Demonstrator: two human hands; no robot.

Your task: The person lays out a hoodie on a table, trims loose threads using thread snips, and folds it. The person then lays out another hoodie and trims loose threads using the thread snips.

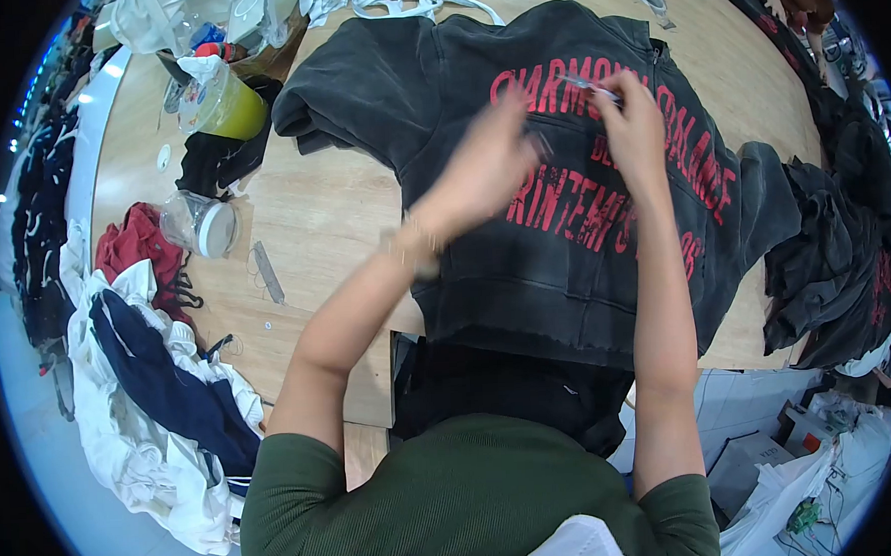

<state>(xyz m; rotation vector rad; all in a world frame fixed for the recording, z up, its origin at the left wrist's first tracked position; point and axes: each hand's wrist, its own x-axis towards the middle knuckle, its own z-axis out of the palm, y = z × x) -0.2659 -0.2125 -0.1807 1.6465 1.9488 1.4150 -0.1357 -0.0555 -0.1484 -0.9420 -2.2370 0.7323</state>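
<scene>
Black sweatshirt (576, 188), forearms (663, 298) over it, drink cup (227, 107), jar (205, 225) at left

I watch through one camera worn on the person's head; it faces forward and steeply down onto the dark printed garment (586, 187), near enough to show its red lettering; the view is wide, with curved dark edges; nearest me, below the garment, comes the wearer's green shirt (445, 497); the wooden tabletop (314, 224) spreads left of the garment and beyond it.
</scene>
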